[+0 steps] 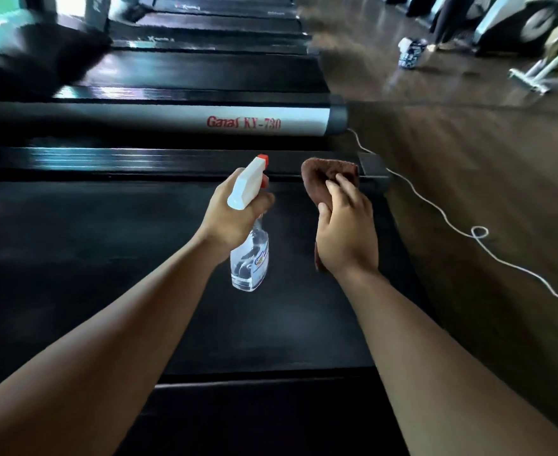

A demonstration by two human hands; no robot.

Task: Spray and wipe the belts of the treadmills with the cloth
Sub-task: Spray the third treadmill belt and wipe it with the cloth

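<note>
My left hand (230, 213) grips the neck of a clear spray bottle (250, 258) with a white trigger head and a red nozzle tip, held above the black treadmill belt (90, 258). The nozzle points away from me, toward the belt's far side. To its right, my right hand (346, 225) holds a brown cloth (323, 172) that sticks out past the fingertips, also above the belt near its right end. Both forearms reach in from the bottom of the view.
Further treadmills (205, 70) lie side by side beyond this one; the nearest has a silver side rail (172, 121) with red lettering. A white cable (451, 225) snakes over the wooden floor (484, 159) on the right. Gym equipment (534, 24) and a small patterned object (410, 54) stand at the far right.
</note>
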